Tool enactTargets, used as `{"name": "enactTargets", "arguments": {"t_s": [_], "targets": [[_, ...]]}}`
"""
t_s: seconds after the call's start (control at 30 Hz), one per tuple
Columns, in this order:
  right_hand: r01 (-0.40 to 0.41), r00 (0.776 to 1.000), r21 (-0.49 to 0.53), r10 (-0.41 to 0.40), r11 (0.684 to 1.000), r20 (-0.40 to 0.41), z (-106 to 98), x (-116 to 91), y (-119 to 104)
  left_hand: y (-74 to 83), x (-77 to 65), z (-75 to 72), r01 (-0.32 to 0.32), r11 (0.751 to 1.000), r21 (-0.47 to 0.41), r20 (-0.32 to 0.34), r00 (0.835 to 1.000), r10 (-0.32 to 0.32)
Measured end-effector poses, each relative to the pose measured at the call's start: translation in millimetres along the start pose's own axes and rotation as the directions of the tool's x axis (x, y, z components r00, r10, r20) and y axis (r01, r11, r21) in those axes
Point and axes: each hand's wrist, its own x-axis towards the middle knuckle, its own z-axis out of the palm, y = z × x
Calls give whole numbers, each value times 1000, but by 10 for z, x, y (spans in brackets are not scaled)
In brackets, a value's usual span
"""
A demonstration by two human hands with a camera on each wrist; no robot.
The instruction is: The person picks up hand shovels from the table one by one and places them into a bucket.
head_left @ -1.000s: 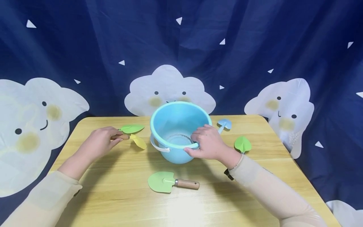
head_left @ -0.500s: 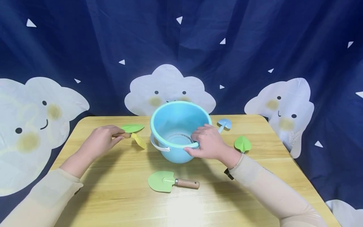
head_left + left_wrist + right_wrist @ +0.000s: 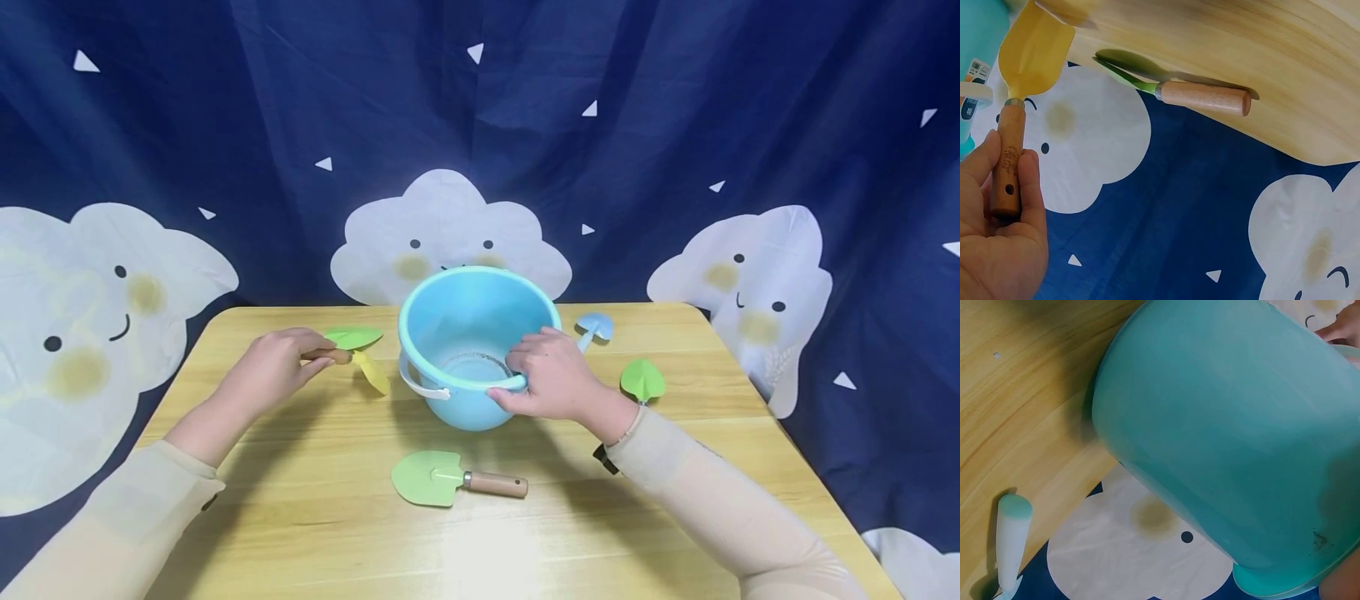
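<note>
My left hand point(image 3: 273, 367) holds a small yellow trowel point(image 3: 1038, 53) by its wooden handle, fingers curled round it. The trowel's yellow blade points toward the bucket, just left of it in the head view. On the bucket's near right rim, my right hand point(image 3: 558, 379) grips with the thumb outside and the fingers curled inside. The light-blue bucket point(image 3: 468, 410) leans toward me, its white handle point(image 3: 420, 387) hanging on the left side. In the right wrist view, the wall of the bucket point(image 3: 1222, 425) fills most of the frame.
A green trowel point(image 3: 356, 337) with a wooden handle point(image 3: 1207, 98) lies behind the left hand. Nearer me is a pale green trowel point(image 3: 429, 480). Right of the bucket are a blue shovel point(image 3: 597, 327) and a green one point(image 3: 642, 381), all on the wooden table point(image 3: 315, 500).
My left hand has shifted slightly right, toward the bucket, with the yellow trowel in it. The right hand and the bucket have stayed in place.
</note>
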Motion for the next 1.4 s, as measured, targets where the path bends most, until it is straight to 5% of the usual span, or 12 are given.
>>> {"name": "enactTargets", "arguments": {"t_s": [0.57,1.1,1.4], "targets": [[0,1000,-14,0,1000,-3,45,-13,17,-13,-16,-32,-41,999,-17,-27,999,40],[-3,1000,-7,3,1000,-2,18,-14,28,94,60,-202,-65,997,-32,-39,997,63],[-9,1000,-11,9,1000,13,22,-13,20,156,138,-316,-82,996,-17,-101,992,80]]}}
